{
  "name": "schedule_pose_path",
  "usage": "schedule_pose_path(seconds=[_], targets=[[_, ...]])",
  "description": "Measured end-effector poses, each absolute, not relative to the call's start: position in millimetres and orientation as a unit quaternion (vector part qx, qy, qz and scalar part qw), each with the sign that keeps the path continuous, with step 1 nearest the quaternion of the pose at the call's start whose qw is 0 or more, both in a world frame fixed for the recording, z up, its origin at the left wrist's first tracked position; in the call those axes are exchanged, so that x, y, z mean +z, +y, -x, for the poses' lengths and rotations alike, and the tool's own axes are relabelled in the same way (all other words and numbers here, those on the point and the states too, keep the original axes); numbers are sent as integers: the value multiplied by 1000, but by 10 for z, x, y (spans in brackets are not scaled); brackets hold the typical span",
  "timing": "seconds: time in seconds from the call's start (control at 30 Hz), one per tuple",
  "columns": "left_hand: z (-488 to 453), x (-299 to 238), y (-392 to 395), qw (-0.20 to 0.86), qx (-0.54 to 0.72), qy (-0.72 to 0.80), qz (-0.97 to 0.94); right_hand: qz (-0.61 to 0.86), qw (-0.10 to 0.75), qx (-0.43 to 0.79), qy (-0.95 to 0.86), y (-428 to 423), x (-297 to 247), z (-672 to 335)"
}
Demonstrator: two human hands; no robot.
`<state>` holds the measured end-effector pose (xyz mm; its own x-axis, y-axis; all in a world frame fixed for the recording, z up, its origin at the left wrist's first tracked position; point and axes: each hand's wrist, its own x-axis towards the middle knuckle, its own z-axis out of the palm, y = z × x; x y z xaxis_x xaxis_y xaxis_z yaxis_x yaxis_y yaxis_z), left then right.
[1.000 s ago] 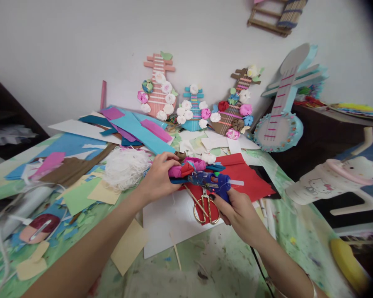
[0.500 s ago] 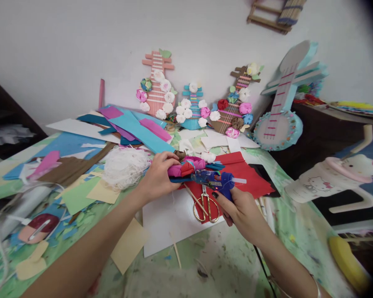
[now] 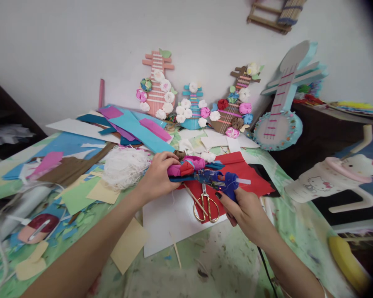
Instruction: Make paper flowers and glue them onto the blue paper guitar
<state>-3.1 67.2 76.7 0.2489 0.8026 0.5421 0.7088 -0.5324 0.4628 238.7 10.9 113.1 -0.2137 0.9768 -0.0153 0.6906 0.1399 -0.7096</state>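
glue gun [image 3: 228,182] sits clasped in the right hand [image 3: 245,212], aimed toward the flowered piece [image 3: 187,168], which the left hand [image 3: 156,176] pinches just beyond the scissors [image 3: 204,207]; a leftward slip could burn that hand, and a tug on the black cord [image 3: 266,269] could jerk the aim.

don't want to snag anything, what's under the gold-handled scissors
Red paper lies under the scissors and shows through their handles. The blade end is hidden behind the glue gun in the right hand, so what lies beneath it cannot be seen.
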Motion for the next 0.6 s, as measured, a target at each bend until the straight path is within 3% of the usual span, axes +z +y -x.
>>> schedule_pose_path(seconds=[0.6], targets=[[31,778,672,57,375,478,-793,567,255,306,-721,97,1121,-2399]])
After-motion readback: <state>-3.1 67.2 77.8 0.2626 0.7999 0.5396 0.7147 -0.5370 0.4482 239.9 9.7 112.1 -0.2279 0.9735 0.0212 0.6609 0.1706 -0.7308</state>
